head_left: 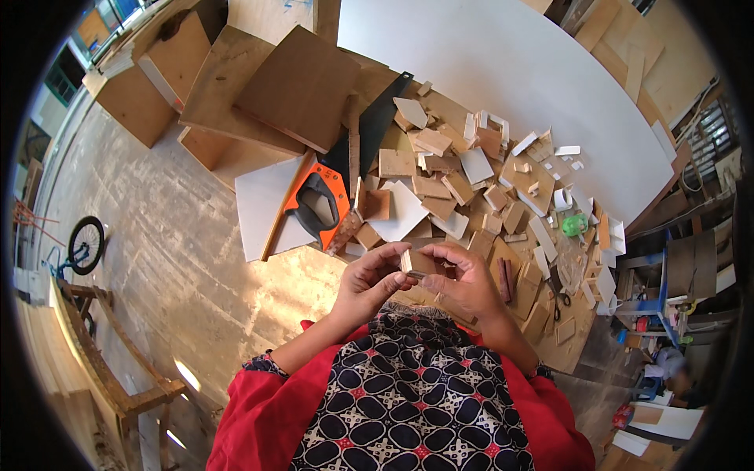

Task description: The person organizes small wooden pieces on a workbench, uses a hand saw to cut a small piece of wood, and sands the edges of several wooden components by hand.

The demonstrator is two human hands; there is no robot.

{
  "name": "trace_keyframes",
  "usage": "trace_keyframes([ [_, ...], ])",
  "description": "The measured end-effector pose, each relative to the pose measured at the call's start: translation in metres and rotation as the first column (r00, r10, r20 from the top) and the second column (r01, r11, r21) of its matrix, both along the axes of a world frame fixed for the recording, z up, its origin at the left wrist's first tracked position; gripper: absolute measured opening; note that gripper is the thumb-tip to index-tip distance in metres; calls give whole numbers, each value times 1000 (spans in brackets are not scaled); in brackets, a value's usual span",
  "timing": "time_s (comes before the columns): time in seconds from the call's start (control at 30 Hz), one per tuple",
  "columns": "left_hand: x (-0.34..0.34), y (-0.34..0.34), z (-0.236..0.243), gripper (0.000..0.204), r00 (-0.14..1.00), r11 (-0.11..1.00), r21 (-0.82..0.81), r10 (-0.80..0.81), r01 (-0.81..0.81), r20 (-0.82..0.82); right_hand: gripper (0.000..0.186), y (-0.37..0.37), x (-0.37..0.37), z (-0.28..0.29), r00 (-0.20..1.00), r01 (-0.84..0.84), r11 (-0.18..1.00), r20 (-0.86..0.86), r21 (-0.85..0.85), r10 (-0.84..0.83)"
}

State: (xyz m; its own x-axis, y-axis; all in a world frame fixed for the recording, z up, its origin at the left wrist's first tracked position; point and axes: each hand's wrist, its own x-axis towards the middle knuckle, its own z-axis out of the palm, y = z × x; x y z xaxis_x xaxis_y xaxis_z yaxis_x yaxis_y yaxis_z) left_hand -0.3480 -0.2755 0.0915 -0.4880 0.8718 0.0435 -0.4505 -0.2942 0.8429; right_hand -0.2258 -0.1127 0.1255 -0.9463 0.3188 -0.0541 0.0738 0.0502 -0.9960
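Observation:
A small wooden block (pixel 424 264) with a pale cut edge is held up in front of my chest, between both hands. My left hand (pixel 372 276) pinches its left end with thumb and fingers. My right hand (pixel 470 276) grips the other end, thumb below and fingers over the top. Just beyond lies a heap of wooden offcuts (pixel 430 187), some with white faces. A handsaw (pixel 320 206) with an orange and black handle rests left of the heap, its dark blade pointing away from me.
Brown wooden panels (pixel 297 86) are stacked at the far left. A large white board (pixel 503 63) stretches behind the offcuts. Scissors (pixel 561 304), a green object (pixel 575 225) and a white roll (pixel 562 198) lie at the right. A wooden frame (pixel 149 396) stands at the lower left.

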Motion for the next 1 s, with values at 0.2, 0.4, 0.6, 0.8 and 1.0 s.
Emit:
trace_keyframes([
  [0.2,-3,4,-2,37,1000,1000,1,-21,21,21,43,2,1,7,1000,17,954,-24,300,-11],
  [0.4,-12,11,-13,33,967,989,-88,-98,122,236,50,-6,-7,33,993,82,695,-121,714,7],
  [0.6,-19,12,-10,31,824,966,19,-231,259,518,70,-7,-4,40,985,140,774,-167,618,-45],
  [0.8,-20,18,-9,32,761,949,16,-262,315,594,71,-5,-1,37,986,129,930,-145,345,-84],
  [1.0,-19,21,-4,30,688,931,-34,-242,362,684,68,1,1,28,985,126,986,-128,112,-112],
])
